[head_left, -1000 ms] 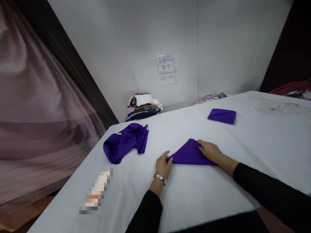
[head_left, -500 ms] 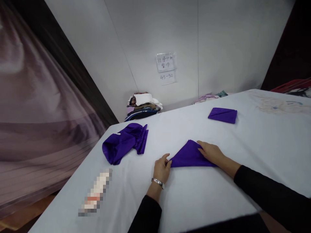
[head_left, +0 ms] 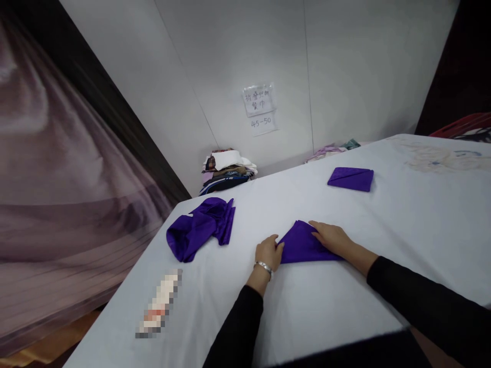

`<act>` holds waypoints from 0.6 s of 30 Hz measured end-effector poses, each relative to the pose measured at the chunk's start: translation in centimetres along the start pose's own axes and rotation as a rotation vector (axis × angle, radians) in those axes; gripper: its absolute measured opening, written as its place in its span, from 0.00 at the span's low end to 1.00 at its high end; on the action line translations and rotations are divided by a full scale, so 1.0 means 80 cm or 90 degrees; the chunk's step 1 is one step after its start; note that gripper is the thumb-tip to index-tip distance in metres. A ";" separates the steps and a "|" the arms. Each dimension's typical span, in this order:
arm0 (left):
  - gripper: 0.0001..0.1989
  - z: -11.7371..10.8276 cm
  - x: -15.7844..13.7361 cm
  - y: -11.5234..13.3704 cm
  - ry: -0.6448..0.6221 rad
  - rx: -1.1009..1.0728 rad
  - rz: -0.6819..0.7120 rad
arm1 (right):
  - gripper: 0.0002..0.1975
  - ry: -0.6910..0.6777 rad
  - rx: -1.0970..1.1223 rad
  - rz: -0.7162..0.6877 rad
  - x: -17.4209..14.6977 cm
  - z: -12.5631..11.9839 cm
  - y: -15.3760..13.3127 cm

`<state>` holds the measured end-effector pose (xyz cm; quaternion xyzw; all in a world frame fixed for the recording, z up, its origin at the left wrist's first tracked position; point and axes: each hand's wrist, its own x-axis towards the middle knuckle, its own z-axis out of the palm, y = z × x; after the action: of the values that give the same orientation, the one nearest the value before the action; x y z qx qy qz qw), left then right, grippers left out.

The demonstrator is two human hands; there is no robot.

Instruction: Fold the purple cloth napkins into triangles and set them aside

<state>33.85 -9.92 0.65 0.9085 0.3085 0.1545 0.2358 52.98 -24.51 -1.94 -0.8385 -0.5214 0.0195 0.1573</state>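
By the left hand (head_left: pixel 269 254), the left corner of a purple, triangular folded cloth (head_left: pixel 301 245) is pinched on a white-draped table (head_left: pixel 322 299); its right side is covered by the spread right hand (head_left: pixel 333 239). A crumpled purple cloth (head_left: pixel 199 227) is placed farther left.

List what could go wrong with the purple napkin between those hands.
1. The left hand is at one corner of the purple napkin; an uneven tug there could skew its slanted edge.

2. The right hand covers much of the opposite side, so a crease beneath might go unnoticed.
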 end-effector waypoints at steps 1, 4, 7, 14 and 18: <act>0.16 0.005 0.008 0.009 -0.014 -0.002 -0.008 | 0.20 0.006 0.004 -0.002 0.000 0.000 0.001; 0.16 0.023 0.032 0.032 -0.030 -0.016 -0.035 | 0.22 0.013 0.015 0.003 0.000 0.000 0.002; 0.15 0.039 0.052 0.047 -0.022 -0.031 -0.055 | 0.20 0.008 0.024 0.017 0.000 -0.004 0.001; 0.06 0.061 0.073 0.054 0.016 -0.073 -0.111 | 0.16 -0.011 0.043 0.030 0.000 -0.015 -0.005; 0.04 0.066 0.073 0.051 0.049 -0.087 -0.118 | 0.15 -0.012 0.043 0.041 0.002 -0.017 -0.007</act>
<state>42.56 -10.80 -0.90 0.8514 0.3887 0.1872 0.2983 52.82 -24.47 -0.51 -0.8489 -0.4945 0.0499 0.1800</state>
